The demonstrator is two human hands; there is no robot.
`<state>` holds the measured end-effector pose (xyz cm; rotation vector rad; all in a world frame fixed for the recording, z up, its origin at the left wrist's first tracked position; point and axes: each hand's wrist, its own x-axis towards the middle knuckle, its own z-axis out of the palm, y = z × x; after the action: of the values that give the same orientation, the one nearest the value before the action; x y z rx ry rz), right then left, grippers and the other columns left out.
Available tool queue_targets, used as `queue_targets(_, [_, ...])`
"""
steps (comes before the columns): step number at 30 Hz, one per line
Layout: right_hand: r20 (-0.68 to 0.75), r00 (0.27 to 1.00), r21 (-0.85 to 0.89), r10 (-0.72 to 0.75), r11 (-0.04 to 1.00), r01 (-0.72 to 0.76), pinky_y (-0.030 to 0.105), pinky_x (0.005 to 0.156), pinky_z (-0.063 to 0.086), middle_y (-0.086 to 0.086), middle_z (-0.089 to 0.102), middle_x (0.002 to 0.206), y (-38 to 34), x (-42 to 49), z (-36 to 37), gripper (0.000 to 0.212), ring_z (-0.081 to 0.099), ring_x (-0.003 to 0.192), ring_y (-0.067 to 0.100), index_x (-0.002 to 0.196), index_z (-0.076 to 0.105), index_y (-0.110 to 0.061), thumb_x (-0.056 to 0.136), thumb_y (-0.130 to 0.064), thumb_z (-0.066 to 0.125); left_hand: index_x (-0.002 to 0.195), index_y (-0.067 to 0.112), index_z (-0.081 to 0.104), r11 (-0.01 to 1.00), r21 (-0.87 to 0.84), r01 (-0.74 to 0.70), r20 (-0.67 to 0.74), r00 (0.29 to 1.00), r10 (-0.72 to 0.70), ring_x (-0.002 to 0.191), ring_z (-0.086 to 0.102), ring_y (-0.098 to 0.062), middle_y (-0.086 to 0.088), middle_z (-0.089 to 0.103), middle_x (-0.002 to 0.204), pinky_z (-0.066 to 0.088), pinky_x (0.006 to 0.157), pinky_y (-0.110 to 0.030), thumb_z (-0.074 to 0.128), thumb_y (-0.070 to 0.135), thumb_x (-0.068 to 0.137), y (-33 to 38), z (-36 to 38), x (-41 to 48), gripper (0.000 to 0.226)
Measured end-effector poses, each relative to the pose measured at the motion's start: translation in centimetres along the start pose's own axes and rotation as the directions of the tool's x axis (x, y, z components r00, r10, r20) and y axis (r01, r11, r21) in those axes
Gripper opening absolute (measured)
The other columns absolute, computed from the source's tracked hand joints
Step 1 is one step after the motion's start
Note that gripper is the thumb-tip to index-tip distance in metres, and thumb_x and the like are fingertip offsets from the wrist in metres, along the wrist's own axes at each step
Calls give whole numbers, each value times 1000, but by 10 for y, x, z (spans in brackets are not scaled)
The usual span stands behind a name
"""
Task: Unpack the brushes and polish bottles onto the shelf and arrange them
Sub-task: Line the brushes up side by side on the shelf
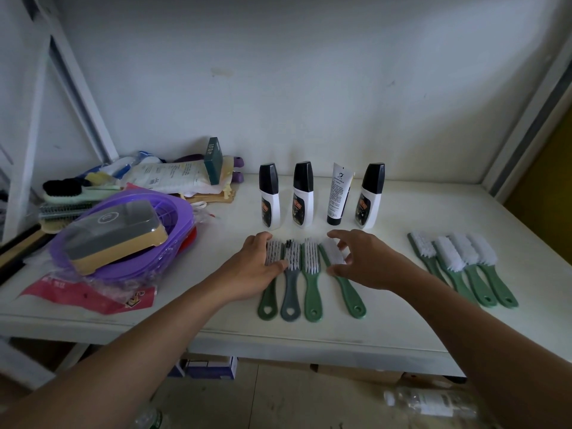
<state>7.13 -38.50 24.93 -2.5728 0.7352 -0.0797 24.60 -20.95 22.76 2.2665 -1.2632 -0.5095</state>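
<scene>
Three white polish bottles with black caps [270, 196] [302, 195] [370, 196] and a white tube [340, 193] stand in a row at the back of the white shelf [402, 305]. In front lie several brushes side by side: a green one [268, 300], a grey one [291, 298], a green one [312, 292] and another green one [349, 294]. My left hand [257, 267] rests flat on the leftmost brush heads. My right hand [362, 258] hovers with fingers spread around the head of the rightmost brush. Several more green brushes [464, 267] lie to the right.
At the left sits a pile: purple plastic trays [173, 212], a tan-and-grey box [114, 233], other brushes [65, 193], packets [167, 178], a dark green box [214, 161] and a red wrapper [86, 295]. Cartons [210, 366] and a bottle [433, 400] lie on the floor below.
</scene>
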Motion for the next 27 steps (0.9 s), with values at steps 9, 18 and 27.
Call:
queue_targets(9, [10,999,102,43,994,-44,32,92,54,1,62,131,-4,-1,-3,68,68,100,17,148,41,-24,87,-33,67,153,20,20,1000,-5,-4,6,1000,4,134,43,-19,-3,29,155,40,102,-33,53,49,98,2,0,0,71])
queue_targets(18, [25,993,249,116,961,-119,27,84,57,-1,65,126,-11,-5,-3,58,75,79,11,144,47,-21,89,-26,65,154,20,19,1000,19,-3,-1,1000,3,132,44,-21,-5,29,154,42,99,-34,52,50,98,3,0,0,71])
queue_targets(27, [64,988,307,139,940,-152,31,90,56,-3,67,120,-16,-12,-8,55,76,75,11,143,48,-20,91,-21,64,153,18,20,1000,24,-2,0,1000,2,133,43,-22,-6,29,154,42,99,-35,52,50,98,4,0,0,71])
